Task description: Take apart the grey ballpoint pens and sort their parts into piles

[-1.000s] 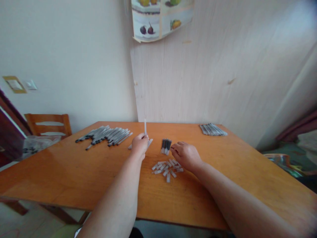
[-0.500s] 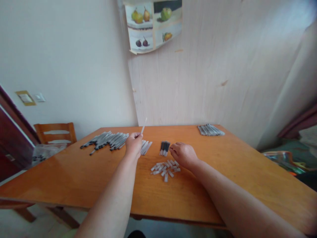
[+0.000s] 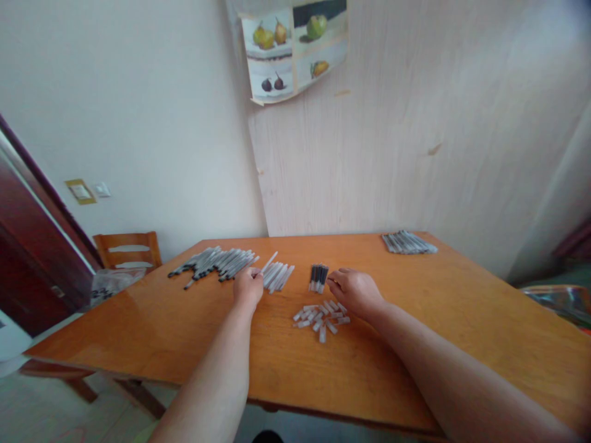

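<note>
My left hand (image 3: 248, 288) pinches a slim translucent pen barrel (image 3: 269, 262), tilted up to the right. Just beside it, a row of similar pale barrels (image 3: 279, 277) lies on the table. My right hand (image 3: 354, 290) rests with bent fingers at the right side of a small row of short black pieces with clear ends (image 3: 318, 279). Its fingertips are pinched together; whatever is between them is too small to make out. Nearer me, below both hands, are scattered short translucent caps (image 3: 322, 333).
Many pens with black ends (image 3: 217, 263) lie in a heap at the left back of the wooden table (image 3: 198, 332). Another pile of pens (image 3: 409, 242) lies at the back right. A wooden chair (image 3: 127, 242) and a plastic bag (image 3: 115, 280) are beyond the left edge.
My left hand has lowered the barrel toward the row of barrels and tilted it further over. My right hand stays by the black pieces. The whole view has shifted slightly left.
</note>
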{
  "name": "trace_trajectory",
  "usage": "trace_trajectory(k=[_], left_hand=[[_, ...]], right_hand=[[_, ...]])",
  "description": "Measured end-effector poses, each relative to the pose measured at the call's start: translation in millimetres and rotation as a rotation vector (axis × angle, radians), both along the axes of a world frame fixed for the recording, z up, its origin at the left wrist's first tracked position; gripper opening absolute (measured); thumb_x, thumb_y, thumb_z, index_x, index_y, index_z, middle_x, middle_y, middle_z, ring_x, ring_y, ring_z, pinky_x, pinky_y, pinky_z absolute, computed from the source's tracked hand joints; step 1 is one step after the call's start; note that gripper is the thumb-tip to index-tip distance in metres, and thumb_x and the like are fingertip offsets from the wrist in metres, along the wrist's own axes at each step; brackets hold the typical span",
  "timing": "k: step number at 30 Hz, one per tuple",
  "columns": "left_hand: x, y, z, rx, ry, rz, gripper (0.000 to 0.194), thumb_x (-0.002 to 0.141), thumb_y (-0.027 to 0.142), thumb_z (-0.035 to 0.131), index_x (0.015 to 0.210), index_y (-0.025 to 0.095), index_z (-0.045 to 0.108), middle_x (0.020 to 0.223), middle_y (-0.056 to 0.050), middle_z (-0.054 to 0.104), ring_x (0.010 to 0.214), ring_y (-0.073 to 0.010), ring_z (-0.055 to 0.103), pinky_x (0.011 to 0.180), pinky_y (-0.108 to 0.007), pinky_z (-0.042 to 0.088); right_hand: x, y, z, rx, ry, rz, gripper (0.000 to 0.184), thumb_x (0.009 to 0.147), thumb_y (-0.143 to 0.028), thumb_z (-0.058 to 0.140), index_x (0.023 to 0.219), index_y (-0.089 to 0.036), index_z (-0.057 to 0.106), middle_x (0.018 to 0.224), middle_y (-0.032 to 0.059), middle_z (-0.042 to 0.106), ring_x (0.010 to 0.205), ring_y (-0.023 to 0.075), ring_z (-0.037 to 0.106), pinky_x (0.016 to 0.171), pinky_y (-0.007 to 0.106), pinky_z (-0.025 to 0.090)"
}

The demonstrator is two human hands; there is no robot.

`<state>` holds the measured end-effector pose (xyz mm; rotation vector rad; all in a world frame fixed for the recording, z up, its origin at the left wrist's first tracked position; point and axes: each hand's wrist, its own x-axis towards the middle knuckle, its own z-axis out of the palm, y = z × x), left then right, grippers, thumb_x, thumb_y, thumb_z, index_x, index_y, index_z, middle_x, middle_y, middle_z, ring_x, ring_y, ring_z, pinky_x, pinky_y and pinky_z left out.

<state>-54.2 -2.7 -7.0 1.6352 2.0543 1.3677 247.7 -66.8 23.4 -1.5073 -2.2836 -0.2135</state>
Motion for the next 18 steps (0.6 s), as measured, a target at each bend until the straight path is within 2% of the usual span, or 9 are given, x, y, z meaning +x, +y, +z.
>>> trace_trajectory(k=[6,10,18], left_hand=[[-0.5,-3.4,0.6,-0.019,0.085,0.001,0.014,0.075,0.021,0.060,0.085,0.016,0.069,0.091,-0.012,0.072,0.088,-0.0232,0.065,0.079,-0.030,0.045],[-1.8,-2.4,0.1,-0.032,0.216,-0.003,0.016,0.078,0.022,0.057,0.086,0.016,0.069,0.092,-0.012,0.072,0.088,-0.0223,0.065,0.078,-0.030,0.045],[-1.0,-2.1,0.5,-0.055,0.369,-0.016,0.017,0.078,0.020,0.057,0.087,0.016,0.071,0.092,-0.012,0.072,0.090,-0.0233,0.064,0.082,-0.030,0.046]], right_hand=[[1.3,2.5,-3.2,-0.001,0.004,-0.003,0.034,0.096,-0.038,0.036,0.092,-0.022,0.066,0.087,0.0052,0.067,0.080,0.0155,0.060,0.066,0.025,0.034],[1.6,3.0,-3.2,-0.028,0.016,-0.002,0.035,0.096,-0.038,0.035,0.095,-0.022,0.067,0.088,0.0057,0.068,0.081,0.0157,0.060,0.067,0.025,0.033],[2.6,4.0,-6.5,0.022,0.034,0.014,0.034,0.096,-0.038,0.036,0.090,-0.022,0.065,0.084,0.0042,0.067,0.078,0.0151,0.060,0.064,0.025,0.032]])
